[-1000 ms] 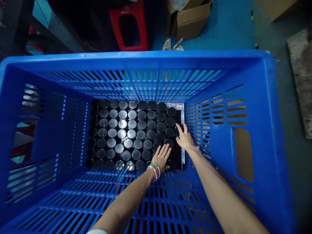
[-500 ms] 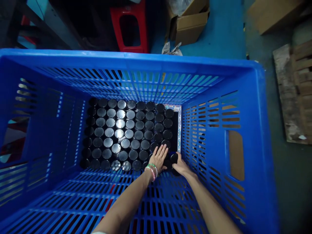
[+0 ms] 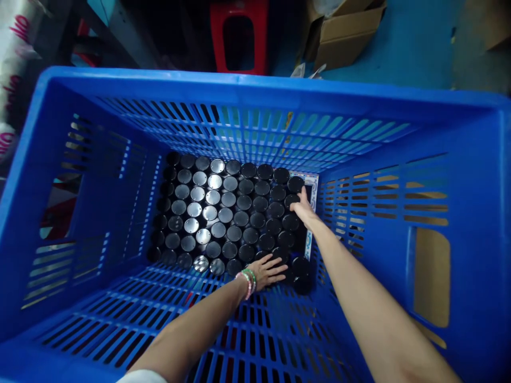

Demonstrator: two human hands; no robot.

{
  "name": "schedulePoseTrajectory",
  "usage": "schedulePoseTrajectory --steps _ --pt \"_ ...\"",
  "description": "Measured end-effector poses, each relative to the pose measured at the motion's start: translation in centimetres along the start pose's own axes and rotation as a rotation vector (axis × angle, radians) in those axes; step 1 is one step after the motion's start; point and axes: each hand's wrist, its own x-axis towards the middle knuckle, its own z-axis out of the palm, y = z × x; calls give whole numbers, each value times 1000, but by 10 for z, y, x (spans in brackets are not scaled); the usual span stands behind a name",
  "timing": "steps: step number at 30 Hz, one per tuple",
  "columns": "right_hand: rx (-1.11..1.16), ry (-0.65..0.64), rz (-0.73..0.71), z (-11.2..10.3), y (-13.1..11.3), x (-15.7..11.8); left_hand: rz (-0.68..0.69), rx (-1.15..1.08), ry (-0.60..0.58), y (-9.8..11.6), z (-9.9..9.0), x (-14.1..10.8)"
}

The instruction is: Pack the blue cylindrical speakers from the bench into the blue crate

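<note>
Reaching from a white sleeve, past pink and green beaded bracelets, with the left hand laid palm-down over glossy black round-topped cylinders along the near side of a deep blue slatted plastic crate; fingers fanned out and released, gripping nothing visible. Just right of these, two more cylinders at the near right corner, with a dark gap beyond. Farther in, bent around the right end of the packed rows with the right hand, thumb on the edge of one black top, fingers beside it; cannot tell whether grasping that cylinder or merely touching it. Apparently midway through lining up the end column, steadying with the left and adjusting with the right. Probably calls next for filling the gap beside the white blue-patterned border strip without knocking neighbours askew. Outside, past the far rim, a red plastic stool and an open brown cardboard carton.
</note>
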Motion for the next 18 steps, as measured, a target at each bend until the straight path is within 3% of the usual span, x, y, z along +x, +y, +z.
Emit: schedulePoseTrajectory --steps 2,4,7,10,13,16,18 --pt "-155 61 9 -4 18 -12 8 -1 -23 0 2 2" --pt "-325 47 106 -5 40 -34 17 1 -59 3 3 2" --pt "-469 -175 287 10 69 -77 -21 -18 -100 5 -11 -4" --pt "-561 -302 407 36 87 -110 -212 -97 -262 -6 -52 -27" --pt "-540 -322 442 53 99 -124 -473 -174 -445 -37 -106 -67" --pt "-483 -285 428 55 116 -128 -630 -165 -386 -69 -145 -106" --pt "-409 -249 394 54 130 -129 -640 -131 -344 -76 -151 -119"
